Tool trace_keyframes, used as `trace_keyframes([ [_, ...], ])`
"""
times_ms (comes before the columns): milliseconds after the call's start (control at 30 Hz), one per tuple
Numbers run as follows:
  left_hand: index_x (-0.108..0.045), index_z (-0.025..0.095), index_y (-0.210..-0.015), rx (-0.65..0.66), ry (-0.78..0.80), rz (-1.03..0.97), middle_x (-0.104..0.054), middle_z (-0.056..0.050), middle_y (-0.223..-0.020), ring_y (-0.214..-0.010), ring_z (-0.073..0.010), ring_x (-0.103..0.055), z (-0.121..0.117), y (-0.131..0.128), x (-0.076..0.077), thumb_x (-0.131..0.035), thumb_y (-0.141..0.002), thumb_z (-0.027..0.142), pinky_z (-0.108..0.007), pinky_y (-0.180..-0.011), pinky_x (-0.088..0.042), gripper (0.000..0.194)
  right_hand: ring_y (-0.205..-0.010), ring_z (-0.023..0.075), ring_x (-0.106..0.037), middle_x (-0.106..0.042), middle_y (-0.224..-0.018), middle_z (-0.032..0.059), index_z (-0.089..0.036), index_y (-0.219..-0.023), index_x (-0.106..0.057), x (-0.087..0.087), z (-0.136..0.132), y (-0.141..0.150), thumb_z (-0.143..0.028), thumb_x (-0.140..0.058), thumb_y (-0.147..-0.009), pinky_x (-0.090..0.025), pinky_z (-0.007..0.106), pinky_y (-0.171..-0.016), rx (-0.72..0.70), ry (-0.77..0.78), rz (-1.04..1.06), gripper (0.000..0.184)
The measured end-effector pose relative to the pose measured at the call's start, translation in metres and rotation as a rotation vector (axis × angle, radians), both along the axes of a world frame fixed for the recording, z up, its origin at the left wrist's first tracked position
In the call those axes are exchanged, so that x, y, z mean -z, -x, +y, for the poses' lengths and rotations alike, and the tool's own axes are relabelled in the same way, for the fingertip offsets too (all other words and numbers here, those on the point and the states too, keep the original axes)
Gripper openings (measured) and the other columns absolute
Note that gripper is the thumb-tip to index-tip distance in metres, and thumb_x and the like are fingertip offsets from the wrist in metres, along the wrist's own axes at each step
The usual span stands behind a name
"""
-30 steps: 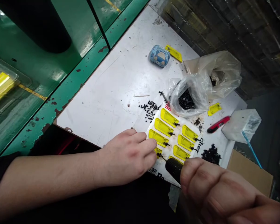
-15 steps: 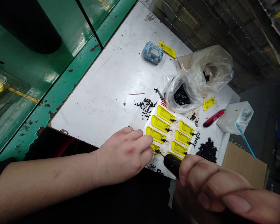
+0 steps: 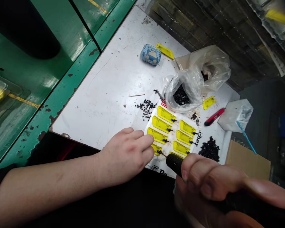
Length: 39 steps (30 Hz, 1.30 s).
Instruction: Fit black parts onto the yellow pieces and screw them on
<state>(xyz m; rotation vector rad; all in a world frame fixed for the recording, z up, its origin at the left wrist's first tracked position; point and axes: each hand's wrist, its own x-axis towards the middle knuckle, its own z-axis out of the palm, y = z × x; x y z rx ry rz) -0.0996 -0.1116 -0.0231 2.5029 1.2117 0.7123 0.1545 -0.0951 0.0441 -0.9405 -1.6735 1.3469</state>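
My left hand [image 3: 128, 155] is closed at the near edge of a white printed sheet [image 3: 154, 161], its fingers on a yellow plastic piece [image 3: 156, 148] that they partly cover. In my right hand [image 3: 211, 177] is a black screwdriver [image 3: 174, 163], slanting in from the lower right. Its thin bit meets the small black part at the right end of that yellow piece. Several similar yellow pieces [image 3: 161, 124] lie in two rows on the sheet, most with a black part at one end. The screwdriver's rear is partly hidden by my fingers.
Small black parts [image 3: 146, 109] are scattered beyond my left hand; a black pile [image 3: 210, 149] lies right. Behind stand an open plastic bag [image 3: 194, 98] of black parts, a blue case [image 3: 151, 54], a red-black cutter [image 3: 214, 117] and a white block [image 3: 236, 114]. A cardboard piece [image 3: 248, 160] sits at right.
The view has shifted slightly, so the table things sit a little further left. My right hand's grip has turned somewhat around the screwdriver; the bit stays at the same yellow piece.
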Motion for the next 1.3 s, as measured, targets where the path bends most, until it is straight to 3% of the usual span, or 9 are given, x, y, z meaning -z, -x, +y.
trace_keyframes([
  [167,-0.076,0.022,-0.094,0.001,0.017,0.009,-0.066,-0.001,-0.089,-0.082,-0.0217,-0.057,0.0,0.0,0.001,-0.064,-0.109,0.025,-0.042,-0.073,-0.039,0.019,-0.054,0.0223,-0.057,-0.059,-0.069,0.0014,-0.041,-0.114,-0.075,0.028,-0.01,0.004,-0.069,-0.068,-0.098,-0.058,0.046,-0.055,-0.021,-0.07,0.166,0.034],
  [267,-0.077,0.022,-0.096,-0.004,0.023,0.009,-0.066,-0.001,-0.09,-0.081,-0.0208,-0.058,0.0,0.0,0.001,-0.063,-0.11,0.026,-0.041,-0.074,-0.039,0.02,-0.053,0.0215,-0.056,-0.06,-0.07,0.0013,-0.04,-0.114,-0.074,0.034,-0.01,0.002,-0.072,-0.066,-0.098,-0.057,0.045,-0.054,-0.007,-0.085,0.184,0.037],
  [533,-0.079,0.023,-0.097,-0.011,0.027,0.007,-0.067,0.0,-0.09,-0.08,-0.0209,-0.059,0.001,-0.001,0.002,-0.063,-0.11,0.027,-0.041,-0.073,-0.04,0.021,-0.055,0.0223,-0.063,-0.062,-0.071,-0.0009,-0.037,-0.109,-0.072,0.014,0.004,-0.017,-0.061,-0.076,-0.095,-0.061,0.048,-0.058,-0.11,-0.075,0.122,0.027],
  [733,-0.078,0.023,-0.097,-0.008,0.03,0.017,-0.067,-0.001,-0.09,-0.08,-0.0212,-0.059,0.001,0.0,0.001,-0.063,-0.11,0.027,-0.041,-0.073,-0.04,0.02,-0.055,0.0215,-0.062,-0.061,-0.07,-0.0009,-0.037,-0.107,-0.073,0.025,0.006,-0.015,-0.069,-0.071,-0.096,-0.061,0.047,-0.059,-0.149,-0.066,0.111,0.034],
  [833,-0.078,0.022,-0.096,-0.009,0.027,0.015,-0.067,-0.001,-0.09,-0.079,-0.0212,-0.059,0.002,-0.001,0.001,-0.062,-0.11,0.026,-0.04,-0.073,-0.04,0.022,-0.055,0.021,-0.063,-0.06,-0.069,-0.0014,-0.038,-0.106,-0.074,0.022,0.012,-0.013,-0.073,-0.069,-0.096,-0.062,0.045,-0.059,-0.189,-0.05,0.124,0.037],
  [967,-0.077,0.022,-0.095,-0.007,0.02,0.011,-0.066,-0.001,-0.089,-0.078,-0.0211,-0.059,0.002,-0.001,0.0,-0.062,-0.11,0.026,-0.041,-0.072,-0.04,0.021,-0.061,0.0222,-0.069,-0.066,-0.073,-0.0018,-0.039,-0.12,-0.072,0.002,0.023,-0.006,-0.052,-0.077,-0.098,-0.066,0.045,-0.065,-0.351,0.029,0.076,0.026],
  [1067,-0.077,0.022,-0.095,-0.007,0.014,0.011,-0.065,-0.001,-0.088,-0.079,-0.021,-0.059,0.002,0.0,0.0,-0.063,-0.11,0.026,-0.041,-0.072,-0.04,0.021,-0.061,0.0205,-0.07,-0.068,-0.075,-0.0018,-0.039,-0.131,-0.069,-0.007,0.026,-0.001,-0.049,-0.07,-0.104,-0.066,0.043,-0.065,-0.296,-0.014,0.114,0.029],
  [1300,-0.075,0.022,-0.095,-0.003,0.013,0.02,-0.065,-0.001,-0.088,-0.079,-0.0201,-0.059,0.002,0.0,0.0,-0.06,-0.111,0.026,-0.041,-0.072,-0.039,0.023,-0.053,0.0206,-0.065,-0.062,-0.064,-0.0026,-0.035,-0.098,-0.074,0.003,0.03,-0.022,-0.062,-0.084,-0.089,-0.062,0.041,-0.057,-0.288,-0.015,0.077,0.03],
])
